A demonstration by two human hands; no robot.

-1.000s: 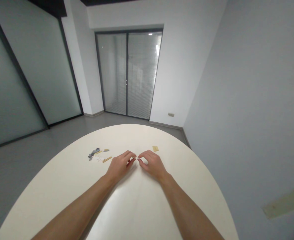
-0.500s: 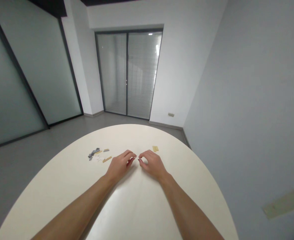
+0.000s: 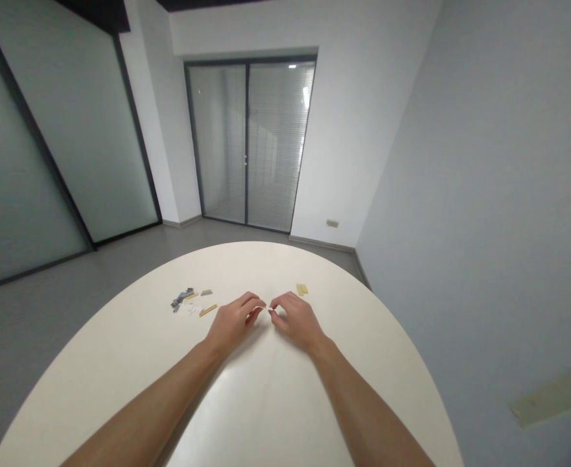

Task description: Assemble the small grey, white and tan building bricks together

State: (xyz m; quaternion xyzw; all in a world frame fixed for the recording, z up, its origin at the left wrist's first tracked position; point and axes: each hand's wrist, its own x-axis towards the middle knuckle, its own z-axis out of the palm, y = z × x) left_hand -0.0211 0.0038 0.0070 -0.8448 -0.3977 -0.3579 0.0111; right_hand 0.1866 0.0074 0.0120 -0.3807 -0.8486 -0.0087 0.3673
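Note:
My left hand point(image 3: 235, 322) and my right hand point(image 3: 297, 320) meet over the middle of the round table, fingertips nearly touching. Each hand is closed in a pinch. Between them shows a tiny white piece point(image 3: 268, 308), too small for me to tell its kind; both pinches seem to hold it. Left of my left hand lies a flat tan strip point(image 3: 208, 310), with several tiny white bits point(image 3: 192, 310) beside it. A pile of small grey pieces point(image 3: 183, 297) sits just beyond. Past my right hand lies a yellowish flat piece point(image 3: 302, 289).
The round white table point(image 3: 275, 415) curves away on both sides. A separate small grey piece point(image 3: 206, 292) lies near the pile. Behind the table are a glass door point(image 3: 246, 143) and a white wall; a grey wall point(image 3: 499, 207) stands close on the right.
Both hands stay in almost the same place. A little more of the white piece shows between the fingertips now.

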